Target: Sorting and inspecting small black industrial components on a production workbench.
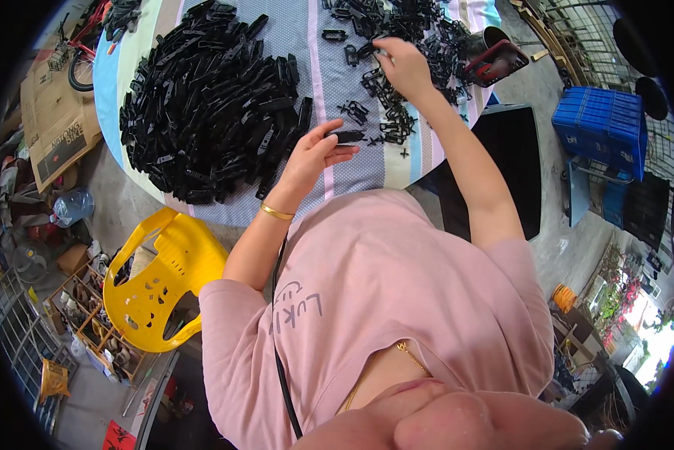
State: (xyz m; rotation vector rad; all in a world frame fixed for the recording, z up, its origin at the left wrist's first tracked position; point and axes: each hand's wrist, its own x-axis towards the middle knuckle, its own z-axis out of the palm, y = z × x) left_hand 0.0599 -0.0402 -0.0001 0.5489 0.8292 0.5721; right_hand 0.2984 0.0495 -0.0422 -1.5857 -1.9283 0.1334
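Note:
My left hand (318,155), with a gold bangle at its wrist, holds a narrow black plastic piece (350,137) by one end, between thumb and fingers. Farther off and to the right, my right hand (406,66) reaches over the loose parts, its thumb and forefinger pinched on a small black plastic part (365,51). Under that hand lie many black frame-shaped parts (443,56). A few small black parts (354,112) rest between my two hands. To the left of my left hand spreads a large heap of long black plastic pieces (209,112).
A striped cloth covers the round table (284,30). At its right edge a phone (496,63) in a dark red case leans. A yellow plastic chair (164,262) stands at the left, near a cardboard sheet (55,112). Blue crates (600,131) are stacked at the right.

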